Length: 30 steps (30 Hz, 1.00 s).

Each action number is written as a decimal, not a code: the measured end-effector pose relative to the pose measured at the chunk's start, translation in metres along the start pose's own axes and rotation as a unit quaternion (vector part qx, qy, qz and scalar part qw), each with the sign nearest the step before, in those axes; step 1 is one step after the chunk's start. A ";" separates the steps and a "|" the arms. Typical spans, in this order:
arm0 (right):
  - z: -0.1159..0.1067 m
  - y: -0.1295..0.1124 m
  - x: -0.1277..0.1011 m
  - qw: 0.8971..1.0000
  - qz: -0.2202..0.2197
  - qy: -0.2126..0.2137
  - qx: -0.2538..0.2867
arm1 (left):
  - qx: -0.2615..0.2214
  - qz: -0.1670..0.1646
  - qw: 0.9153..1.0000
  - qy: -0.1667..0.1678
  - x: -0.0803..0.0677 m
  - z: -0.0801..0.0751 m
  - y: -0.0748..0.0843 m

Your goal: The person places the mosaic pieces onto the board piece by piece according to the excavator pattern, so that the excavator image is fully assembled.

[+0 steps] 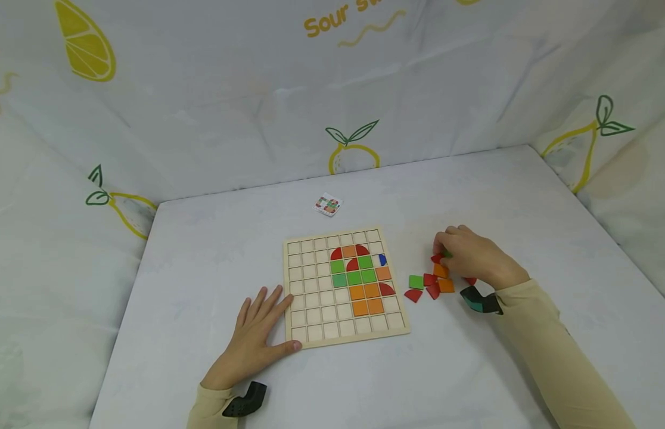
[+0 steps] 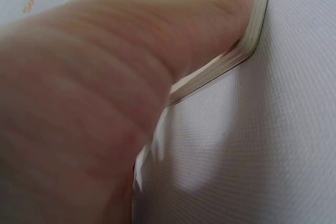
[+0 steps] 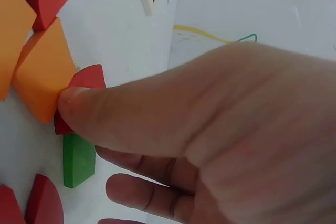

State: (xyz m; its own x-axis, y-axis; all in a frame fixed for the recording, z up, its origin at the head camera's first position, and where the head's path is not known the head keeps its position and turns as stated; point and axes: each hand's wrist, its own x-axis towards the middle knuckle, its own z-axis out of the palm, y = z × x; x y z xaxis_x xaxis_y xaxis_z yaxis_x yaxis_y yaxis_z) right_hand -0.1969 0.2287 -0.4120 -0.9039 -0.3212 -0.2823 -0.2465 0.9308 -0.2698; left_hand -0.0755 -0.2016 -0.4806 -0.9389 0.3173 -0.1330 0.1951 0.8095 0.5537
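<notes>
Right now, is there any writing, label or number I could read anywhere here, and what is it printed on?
"Sour s…" in yellow letters on the white fruit-printed cloth backdrop, cut off by the top edge of the head view.
The small printed picture card behind the square wooden grid board: coloured shapes only, too small to tell any words.
Board and the loose coloured wooden tiles: no writing visible.

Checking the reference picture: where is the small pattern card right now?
Head view: the pattern card lies on the table just beyond the wooden board, apart from both hands.
</notes>
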 end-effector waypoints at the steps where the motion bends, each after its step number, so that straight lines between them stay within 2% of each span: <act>1: 0.000 0.000 0.000 1.000 -0.004 -0.002 0.003 | 0.000 0.002 1.000 0.002 0.000 0.000 0.000; 7: 0.000 0.000 0.003 0.997 -0.019 -0.037 0.059 | -0.002 0.006 1.000 0.006 -0.001 0.000 -0.001; 13: 0.001 -0.007 0.004 0.995 -0.030 -0.024 0.092 | -0.004 0.002 1.000 0.003 -0.001 0.000 0.001; 18: -0.002 -0.014 0.000 0.991 -0.038 -0.043 0.117 | -0.003 0.003 1.000 0.003 -0.001 -0.001 0.001; 23: -0.002 -0.018 -0.002 0.990 -0.049 -0.049 0.120 | -0.003 0.003 1.000 0.003 -0.001 -0.001 0.001; 30: 0.002 -0.025 -0.004 0.988 -0.087 -0.034 0.127 | -0.002 0.002 1.000 0.002 -0.001 -0.001 0.002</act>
State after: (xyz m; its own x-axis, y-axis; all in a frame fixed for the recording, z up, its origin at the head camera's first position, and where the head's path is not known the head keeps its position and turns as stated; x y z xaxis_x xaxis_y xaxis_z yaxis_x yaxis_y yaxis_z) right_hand -0.1872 0.2067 -0.4058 -0.8279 -0.4910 -0.2711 -0.2918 0.7899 -0.5393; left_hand -0.0746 -0.2014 -0.4785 -0.9389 0.3198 -0.1277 0.1985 0.8057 0.5581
